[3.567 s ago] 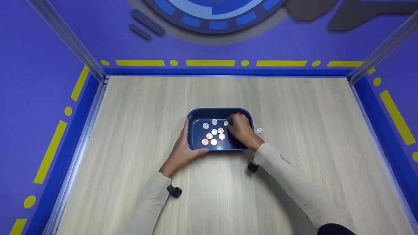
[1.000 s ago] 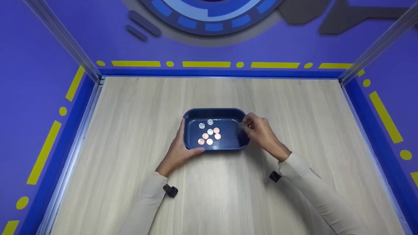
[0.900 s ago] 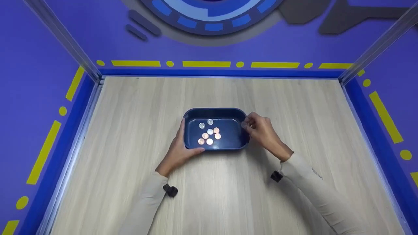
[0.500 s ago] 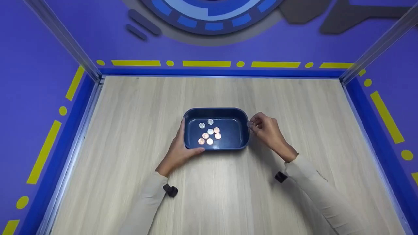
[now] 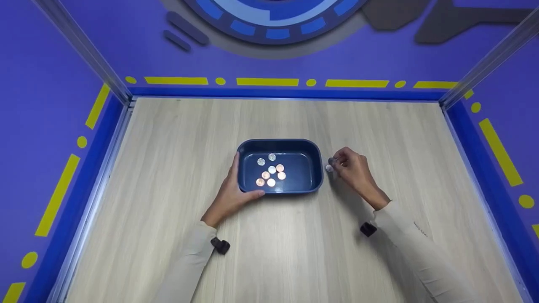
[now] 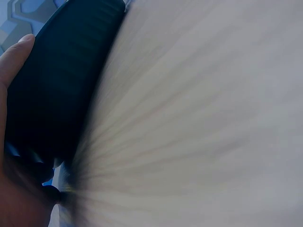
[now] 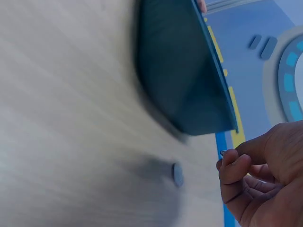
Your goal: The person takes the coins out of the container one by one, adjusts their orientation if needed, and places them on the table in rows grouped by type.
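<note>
A dark blue rectangular tray (image 5: 311,168) stands mid-table with two silver coins (image 5: 272,157) and several copper-coloured coins (image 5: 281,175) lying in it. My left hand (image 5: 229,191) holds its near left corner, thumb along the front rim and fingers against the left side. Just outside the right wall, my right hand (image 5: 353,170) pinches a coin (image 5: 331,160) between thumb and fingertips; only its edge (image 7: 223,153) shows in the right wrist view. Below those fingertips another silver coin (image 5: 329,168) lies on the table, seen flat beside the hand's shadow in the right wrist view.
The pale wood-grain table (image 5: 189,139) is bounded by blue panels with yellow markings (image 5: 267,81) at the back and both sides. Black wrist cameras (image 5: 220,245) sit on both sleeved forearms.
My right hand has lifted a silver coin out of the tray and carried it right, over the rim, to beside the coin on the table. My left hand has kept its hold.
</note>
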`<state>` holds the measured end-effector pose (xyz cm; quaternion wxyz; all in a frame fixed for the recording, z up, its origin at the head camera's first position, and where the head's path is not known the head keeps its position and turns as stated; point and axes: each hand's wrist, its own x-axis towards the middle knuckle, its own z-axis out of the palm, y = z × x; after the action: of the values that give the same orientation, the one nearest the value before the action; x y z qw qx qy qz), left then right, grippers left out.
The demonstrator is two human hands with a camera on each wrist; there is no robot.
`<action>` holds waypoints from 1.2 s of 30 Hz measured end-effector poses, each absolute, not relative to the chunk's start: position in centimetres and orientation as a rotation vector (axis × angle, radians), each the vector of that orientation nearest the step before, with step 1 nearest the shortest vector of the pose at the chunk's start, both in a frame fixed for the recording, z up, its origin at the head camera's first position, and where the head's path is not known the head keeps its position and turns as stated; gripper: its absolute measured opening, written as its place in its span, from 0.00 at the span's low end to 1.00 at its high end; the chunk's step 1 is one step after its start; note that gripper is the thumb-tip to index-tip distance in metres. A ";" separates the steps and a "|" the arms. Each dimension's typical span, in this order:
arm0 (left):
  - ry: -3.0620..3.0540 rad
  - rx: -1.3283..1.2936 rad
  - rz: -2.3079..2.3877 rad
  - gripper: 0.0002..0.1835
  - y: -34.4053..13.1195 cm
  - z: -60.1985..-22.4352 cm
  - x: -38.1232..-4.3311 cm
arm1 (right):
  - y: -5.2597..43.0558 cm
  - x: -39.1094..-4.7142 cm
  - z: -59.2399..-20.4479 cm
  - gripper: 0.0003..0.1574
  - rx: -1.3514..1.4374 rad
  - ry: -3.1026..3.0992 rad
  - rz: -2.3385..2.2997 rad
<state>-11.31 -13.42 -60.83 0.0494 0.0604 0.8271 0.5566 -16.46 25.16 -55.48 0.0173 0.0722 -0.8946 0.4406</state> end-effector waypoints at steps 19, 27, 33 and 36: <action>2.524 0.187 1.683 0.79 -13.5 -60.9 -11.4 | 27.6 -16.6 -59.0 0.04 0.100 -2.843 1.240; 2.516 0.187 1.702 0.80 -13.4 -61.0 -11.3 | 27.6 -16.4 -59.5 0.06 0.060 -2.893 1.240; 2.532 0.182 1.687 0.79 -13.4 -61.1 -11.4 | 27.5 -16.4 -59.4 0.06 0.103 -2.891 1.173; 2.529 0.177 1.691 0.79 -13.5 -61.1 -11.4 | 27.3 -16.4 -59.4 0.06 0.130 -2.881 1.144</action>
<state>-11.39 -13.47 -61.11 0.0472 0.0581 0.8289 0.5543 -16.37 27.33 -59.36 0.0196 0.0418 -0.9283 0.3688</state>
